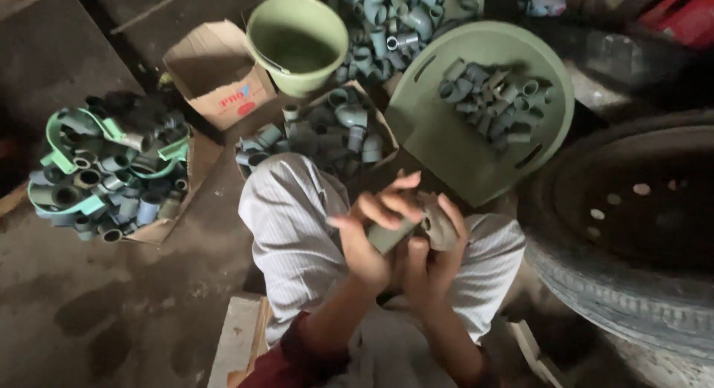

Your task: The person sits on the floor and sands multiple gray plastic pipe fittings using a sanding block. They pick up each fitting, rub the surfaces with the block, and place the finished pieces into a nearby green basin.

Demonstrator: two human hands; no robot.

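Grey pipe fittings, two: left grip [372,235] clasps one [393,235], right grip [435,258] the elbow [439,223].

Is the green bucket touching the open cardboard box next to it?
Cannot tell. In the head view the green bucket overlaps the cardboard box edge, hiding any contact or gap.

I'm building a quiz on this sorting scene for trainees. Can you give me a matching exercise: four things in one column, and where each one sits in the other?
Things:
1. green bucket
2. round green tray
3. tyre
4. grey pipe fitting

Places:
A. at the right edge, lying flat
B. between both hands, over the lap
C. top centre, beside an open cardboard box
D. right of centre, bearing a small heap of grey fittings

Pairs: 1-C, 2-D, 3-A, 4-B
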